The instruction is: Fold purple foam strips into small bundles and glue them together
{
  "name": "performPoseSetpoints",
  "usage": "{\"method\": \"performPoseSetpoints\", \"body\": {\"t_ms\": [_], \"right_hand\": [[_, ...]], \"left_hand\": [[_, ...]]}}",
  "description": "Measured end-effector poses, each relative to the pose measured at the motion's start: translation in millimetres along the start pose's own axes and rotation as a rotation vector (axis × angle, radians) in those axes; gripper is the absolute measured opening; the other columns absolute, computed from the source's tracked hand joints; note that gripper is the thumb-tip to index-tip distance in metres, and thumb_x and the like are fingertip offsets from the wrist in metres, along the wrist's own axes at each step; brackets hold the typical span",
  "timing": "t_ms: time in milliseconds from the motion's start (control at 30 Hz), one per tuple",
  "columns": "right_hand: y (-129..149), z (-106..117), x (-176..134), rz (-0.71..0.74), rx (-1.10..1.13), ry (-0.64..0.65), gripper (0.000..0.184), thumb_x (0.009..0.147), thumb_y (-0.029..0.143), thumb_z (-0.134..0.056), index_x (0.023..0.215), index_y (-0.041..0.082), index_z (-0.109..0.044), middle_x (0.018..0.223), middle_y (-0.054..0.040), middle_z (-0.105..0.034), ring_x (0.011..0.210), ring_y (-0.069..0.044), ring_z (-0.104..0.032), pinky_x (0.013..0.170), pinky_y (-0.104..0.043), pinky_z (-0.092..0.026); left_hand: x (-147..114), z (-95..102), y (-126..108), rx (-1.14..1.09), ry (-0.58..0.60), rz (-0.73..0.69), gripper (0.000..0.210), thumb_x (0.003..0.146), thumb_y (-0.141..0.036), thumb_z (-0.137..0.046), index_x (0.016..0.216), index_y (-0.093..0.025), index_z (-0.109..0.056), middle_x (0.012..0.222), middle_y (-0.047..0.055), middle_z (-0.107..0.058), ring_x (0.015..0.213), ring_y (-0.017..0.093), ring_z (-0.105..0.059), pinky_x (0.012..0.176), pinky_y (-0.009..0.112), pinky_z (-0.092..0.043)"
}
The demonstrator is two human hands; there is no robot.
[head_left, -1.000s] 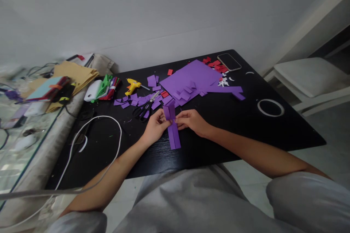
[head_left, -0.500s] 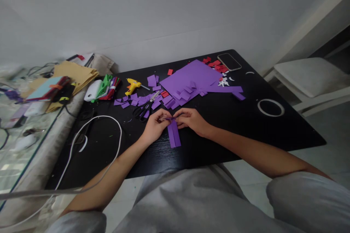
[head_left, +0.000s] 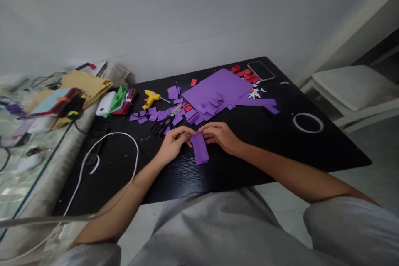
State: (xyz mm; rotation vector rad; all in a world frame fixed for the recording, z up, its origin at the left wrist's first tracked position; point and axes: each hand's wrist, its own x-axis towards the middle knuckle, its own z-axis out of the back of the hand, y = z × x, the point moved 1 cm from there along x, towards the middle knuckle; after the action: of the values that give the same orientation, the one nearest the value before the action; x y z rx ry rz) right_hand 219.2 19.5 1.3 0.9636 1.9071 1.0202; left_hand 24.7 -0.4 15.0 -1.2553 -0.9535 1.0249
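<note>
A folded strip of purple paper [head_left: 200, 149] hangs between my hands near the front of the black table, its lower end toward me. My left hand [head_left: 175, 143] is closed on the strip's upper left corner, thumb and fingers pinched. On the upper right corner my right hand [head_left: 222, 136] pinches it in the same way. Just beyond my left hand lie black-handled scissors [head_left: 166, 124], blades apart, among small purple paper pieces [head_left: 152, 112]. A large purple sheet [head_left: 220, 87] lies behind my right hand, with creased purple pieces on it.
Farther back lie a yellow glue gun [head_left: 151, 98], red paper bits [head_left: 249, 75] and a phone [head_left: 261, 70]. A white cable [head_left: 137, 153] loops over my left forearm. Bundled coloured paper [head_left: 123, 99] sits at left; a white ring [head_left: 308, 123] marks the table at right.
The purple strip has turned so that its face shows more broadly, and its lower end has lifted slightly. My left hand has shifted a little left; the right hand has barely moved.
</note>
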Motion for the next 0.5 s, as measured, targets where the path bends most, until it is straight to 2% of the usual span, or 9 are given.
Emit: {"method": "performPoseSetpoints", "body": {"t_ms": [133,233,367,433,500], "right_hand": [[0,-2,-2,0.073,-0.062,-0.035,0.027,0.068,0.025,-0.081,0.091,0.016,-0.07,0.08,-0.0026,-0.074,0.076,-0.018,-0.072,0.07,-0.031,-0.062],[-2,-4,-4,0.008,-0.074,0.002,0.04,0.066,0.023,-0.085,0.101,0.018,-0.065,0.08,-0.0021,-0.075,0.075,-0.018,-0.073,0.067,-0.031,-0.063],[-6,-4,-3,-0.079,-0.168,0.121,0.027,0.068,0.026,-0.084,0.087,0.013,-0.071,0.077,-0.0047,-0.075,0.069,-0.014,-0.07,0.065,-0.025,-0.06],[-7,-1,-1,-0.028,-0.22,0.09,0.023,0.07,0.028,-0.083,0.083,0.013,-0.073,0.075,-0.0039,-0.074,0.066,-0.014,-0.069,0.064,-0.025,-0.059],[-5,2,1,0.083,-0.296,0.037,0.021,0.071,0.028,-0.081,0.085,0.014,-0.075,0.078,-0.0038,-0.075,0.07,-0.015,-0.07,0.068,-0.027,-0.059]], "left_hand": [[-2,-0.8,-3,0.064,-0.032,-0.031,0.019,0.086,-0.03,-0.065,0.091,-0.015,-0.076,0.072,0.003,-0.07,0.062,0.015,-0.065,0.063,0.027,-0.053],[-3,-0.9,-3,0.083,-0.108,-0.05,0.017,0.082,-0.03,-0.072,0.089,-0.015,-0.075,0.069,0.002,-0.068,0.061,0.013,-0.064,0.061,0.025,-0.052],[-2,3.3,-1,0.046,-0.199,-0.079,0.018,0.079,-0.028,-0.076,0.09,-0.015,-0.072,0.066,0.0,-0.065,0.059,0.011,-0.061,0.061,0.023,-0.052],[0,6.7,-2,0.0,-0.239,-0.105,0.021,0.076,-0.027,-0.078,0.092,-0.016,-0.069,0.066,-0.002,-0.063,0.058,0.01,-0.06,0.059,0.022,-0.051],[1,9.3,-3,-0.054,-0.242,-0.117,0.031,0.072,-0.027,-0.081,0.098,-0.018,-0.066,0.072,-0.002,-0.063,0.06,0.01,-0.059,0.058,0.022,-0.051]]}}
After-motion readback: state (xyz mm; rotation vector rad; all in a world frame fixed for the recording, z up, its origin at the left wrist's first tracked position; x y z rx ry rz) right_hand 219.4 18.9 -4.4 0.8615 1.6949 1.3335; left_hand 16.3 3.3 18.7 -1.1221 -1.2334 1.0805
